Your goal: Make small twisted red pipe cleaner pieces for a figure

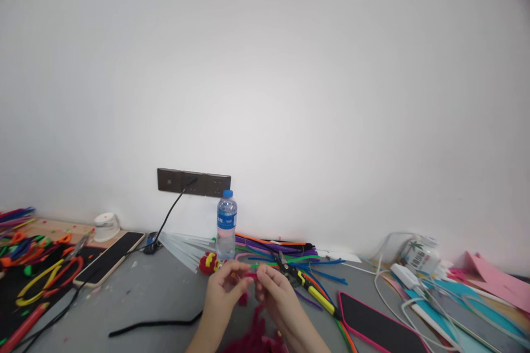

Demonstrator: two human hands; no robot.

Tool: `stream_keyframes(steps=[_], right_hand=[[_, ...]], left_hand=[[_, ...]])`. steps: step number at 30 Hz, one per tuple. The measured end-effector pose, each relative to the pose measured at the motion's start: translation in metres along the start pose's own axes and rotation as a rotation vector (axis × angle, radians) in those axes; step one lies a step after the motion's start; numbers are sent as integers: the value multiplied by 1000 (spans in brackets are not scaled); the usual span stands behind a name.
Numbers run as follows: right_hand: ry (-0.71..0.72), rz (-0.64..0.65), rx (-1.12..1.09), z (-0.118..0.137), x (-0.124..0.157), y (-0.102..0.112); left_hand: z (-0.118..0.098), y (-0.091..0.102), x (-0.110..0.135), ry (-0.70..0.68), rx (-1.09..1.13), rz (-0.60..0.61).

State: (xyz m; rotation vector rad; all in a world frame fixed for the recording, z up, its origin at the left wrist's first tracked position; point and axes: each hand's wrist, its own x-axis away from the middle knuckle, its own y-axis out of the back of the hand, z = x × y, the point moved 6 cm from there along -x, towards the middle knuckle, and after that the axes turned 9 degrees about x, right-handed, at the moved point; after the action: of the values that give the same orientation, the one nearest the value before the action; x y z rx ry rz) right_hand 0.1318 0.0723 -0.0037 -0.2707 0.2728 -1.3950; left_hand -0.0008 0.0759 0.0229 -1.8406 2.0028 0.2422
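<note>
My left hand point(222, 293) and my right hand point(276, 293) meet low in the middle of the view, over a grey table point(161, 292). Both pinch a small dark-pink fuzzy pipe-cleaner piece point(247, 277) between their fingertips. More dark-pink pipe-cleaner work point(254, 339) lies just below the hands at the frame's bottom edge. A red and yellow fuzzy piece point(208, 262) sits just beyond my left hand.
A water bottle point(226, 225) stands behind the hands, beside a heap of coloured pipe cleaners point(281, 248). Yellow-handled pliers point(308, 285) and a pink-cased phone point(375, 326) lie to the right, another phone point(110, 258) and a black pipe cleaner point(153, 324) to the left. Cables point(414, 292) trail at right.
</note>
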Motion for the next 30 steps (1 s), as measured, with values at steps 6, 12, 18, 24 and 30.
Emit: stream_keyframes(steps=[6,12,18,24,30], right_hand=[[-84,8,-130,-7,5,-13],[9,-25,-19,-8,0,-7],[114,-37,243,4,1,-6],[195,-75,402,16,7,-10],[249,-97,573,17,8,-4]], left_hand=[[-1,-5,-1,6,122,25],[8,-7,4,177,250,-52],[25,-7,9,375,455,-136],[28,-12,10,473,594,-183],[31,-11,10,476,513,-144]])
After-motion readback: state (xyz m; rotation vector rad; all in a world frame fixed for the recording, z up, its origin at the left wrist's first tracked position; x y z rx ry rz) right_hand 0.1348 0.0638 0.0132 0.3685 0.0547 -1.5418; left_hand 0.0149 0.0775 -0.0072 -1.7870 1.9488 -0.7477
